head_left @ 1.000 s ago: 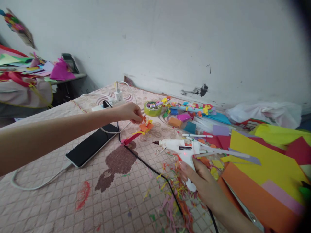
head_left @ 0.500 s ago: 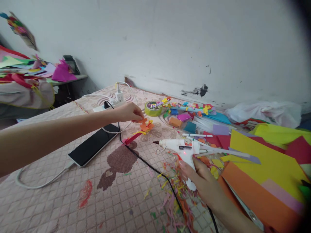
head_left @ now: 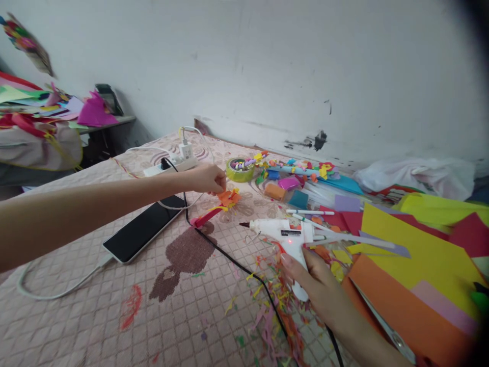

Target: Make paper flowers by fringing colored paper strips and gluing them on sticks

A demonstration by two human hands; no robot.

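Observation:
My right hand (head_left: 321,280) is wrapped round the handle of a white hot glue gun (head_left: 294,255). Its dark nozzle points left, a red light glows on its side, and a glue stick pokes out at the back. My left hand (head_left: 209,179) reaches across with its fingers pinched together at an orange paper flower (head_left: 229,197); the fingertips are partly hidden. Yellow bits surround the orange petals. The flower sits at the top end of a red strip (head_left: 208,216) lying on the quilted cloth (head_left: 183,326).
A phone (head_left: 143,229) on a white cable lies left, near a power strip (head_left: 171,165). Behind are a tape roll (head_left: 240,171) and clay-like blocks (head_left: 275,191). Coloured sheets (head_left: 412,244) and scissors (head_left: 382,321) fill the right. A black cord (head_left: 237,262) crosses the cloth among paper scraps.
My left hand has shifted slightly, and the orange petals at its fingertips now sit lower, against the rest of the flower. The right hand and glue gun stay almost still.

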